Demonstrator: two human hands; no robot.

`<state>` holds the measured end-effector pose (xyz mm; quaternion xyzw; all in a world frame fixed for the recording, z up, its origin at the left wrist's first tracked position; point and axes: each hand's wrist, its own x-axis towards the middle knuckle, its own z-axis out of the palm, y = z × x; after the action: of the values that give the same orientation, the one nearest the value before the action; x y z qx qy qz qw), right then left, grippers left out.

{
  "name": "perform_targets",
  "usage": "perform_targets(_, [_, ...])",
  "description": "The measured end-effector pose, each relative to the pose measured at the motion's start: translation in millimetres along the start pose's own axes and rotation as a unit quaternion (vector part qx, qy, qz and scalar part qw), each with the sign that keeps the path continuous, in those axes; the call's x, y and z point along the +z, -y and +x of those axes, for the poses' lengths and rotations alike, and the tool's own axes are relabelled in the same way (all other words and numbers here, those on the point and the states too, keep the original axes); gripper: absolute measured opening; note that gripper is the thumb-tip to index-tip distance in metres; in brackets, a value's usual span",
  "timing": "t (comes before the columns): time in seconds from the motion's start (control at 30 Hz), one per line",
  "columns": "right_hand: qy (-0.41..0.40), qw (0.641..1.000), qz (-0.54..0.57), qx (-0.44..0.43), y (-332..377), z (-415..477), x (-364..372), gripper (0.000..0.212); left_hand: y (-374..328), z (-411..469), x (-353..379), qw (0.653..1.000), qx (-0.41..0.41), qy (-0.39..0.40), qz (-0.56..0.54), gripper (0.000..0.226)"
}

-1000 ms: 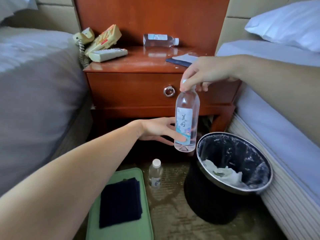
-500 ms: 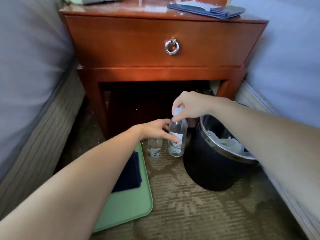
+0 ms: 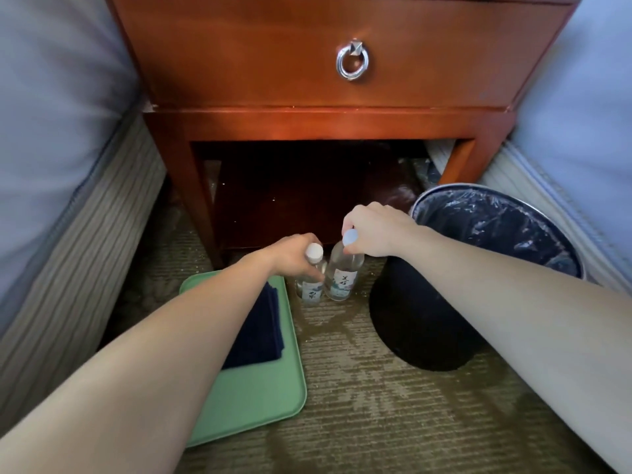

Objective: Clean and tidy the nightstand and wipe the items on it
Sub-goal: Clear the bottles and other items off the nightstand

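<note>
A grey-covered bed [image 3: 51, 131] is filling the view's 9 o'clock side. At 7 o'clock a green tray [image 3: 253, 388] is lying on the patterned carpet [image 3: 376, 405], carrying a folded dark blue cloth [image 3: 260, 330] on its far half. The left hand [image 3: 290, 256] is reaching past the tray's far corner, and its fingers are curling round the upper part of a small white-capped bottle [image 3: 310, 289]. That bottle is standing upright on the carpet, just at 3 o'clock of the tray. A taller bottle [image 3: 342, 278] is standing against it at its 3 o'clock side, leaning slightly. The right hand [image 3: 376, 230] is pinching this bottle's pale cap from above. Both bottles are sitting before the nightstand [image 3: 307, 124], which is rising at 12 o'clock with a ring pull [image 3: 353, 61] hanging on its drawer. At 3 o'clock of the bottles a black bin [image 3: 420, 319] with a plastic liner is standing near them. A second bed [image 3: 581, 97] is edging the view at 3 o'clock.
</note>
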<state>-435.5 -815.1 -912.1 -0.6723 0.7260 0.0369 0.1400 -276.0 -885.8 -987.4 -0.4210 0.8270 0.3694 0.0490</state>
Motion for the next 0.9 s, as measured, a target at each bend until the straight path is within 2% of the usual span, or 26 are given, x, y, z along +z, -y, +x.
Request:
perform_targets(0.13, [-0.007,0.999,-0.031,0.001,6.5,5.2,8.0,0.024,13.9,-1.8,-2.4,0.998,0.014,-0.051,-0.017,0.043])
perform_targets(0.27, [-0.002,0.999,-0.035,-0.005,9.9,9.0,16.1,0.023,17.3,-2.9,-4.4,0.996,0.022,-0.087,-0.004,0.033])
perform_targets(0.53, [0.013,0.999,-0.046,-0.020,10.2,11.8,27.6,0.028,19.7,-7.9,-7.6,0.994,0.042,-0.095,0.024,0.031])
perform_targets(0.9, [0.038,0.998,-0.044,-0.033,5.4,11.2,29.6,0.030,18.5,-5.0,-8.6,0.998,0.036,-0.053,-0.005,0.039])
